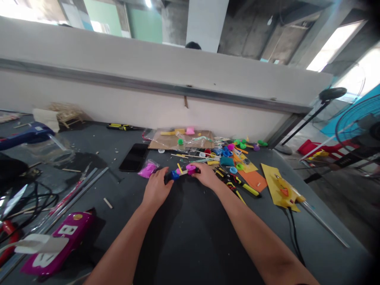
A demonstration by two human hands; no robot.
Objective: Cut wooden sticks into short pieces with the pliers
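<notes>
Left hand (156, 189): grip closed on blue-and-black end of plastic assembly (181, 173). Right hand (206, 176): grip closed on pink end. Assembly between both hands, mid-counter (190, 241); contact with surface cannot be told. Pink plastic bag (147, 170) just beside left hand; black smartphone (133, 157) beyond it. Yellow-and-black screwdriver (237, 184) near right hand. Cardboard sheet (166, 141) near back edge, coloured plastic parts (227, 157) scattered right of it. Orange card (252, 180), yellow card (280, 188) toward right edge. Magenta box (57, 243) at front-left corner.
</notes>
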